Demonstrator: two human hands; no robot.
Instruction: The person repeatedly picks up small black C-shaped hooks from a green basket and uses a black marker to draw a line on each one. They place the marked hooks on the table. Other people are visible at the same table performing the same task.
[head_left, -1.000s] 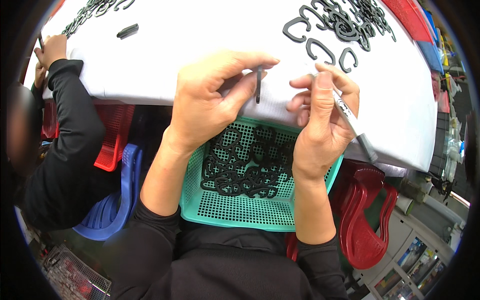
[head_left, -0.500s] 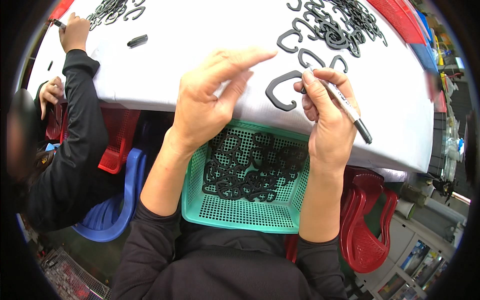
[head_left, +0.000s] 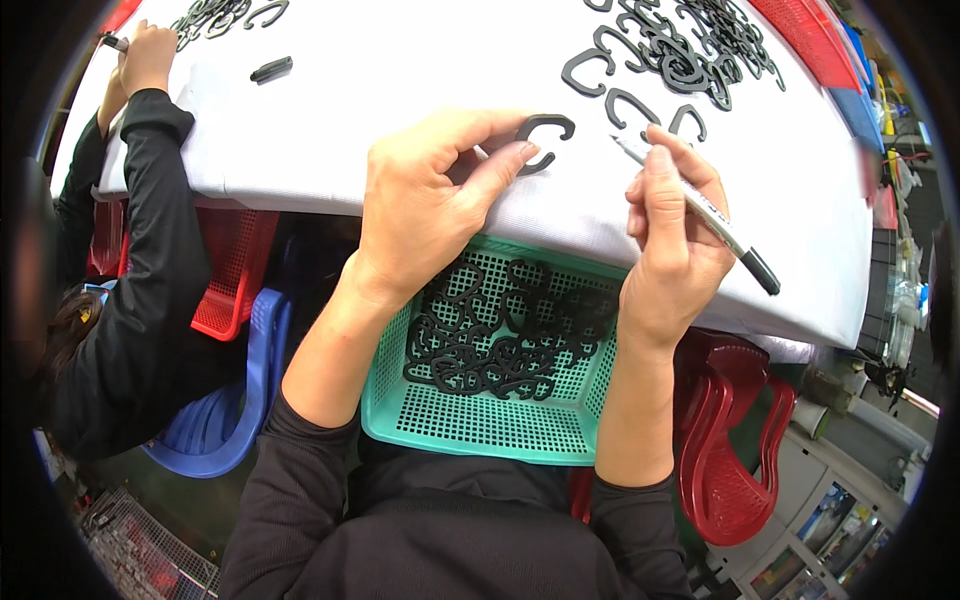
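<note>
The left hand (head_left: 425,205) pinched a black C-shaped clip (head_left: 543,140) between thumb and forefinger, holding it over the white table (head_left: 400,90). Just right of it, the right hand (head_left: 675,235) gripped a marker (head_left: 700,212), tip pointing at the clip. This looked like the marking step; next, the tip would need to meet the steadied clip. A green basket (head_left: 480,430) of clips sat below both hands.
</note>
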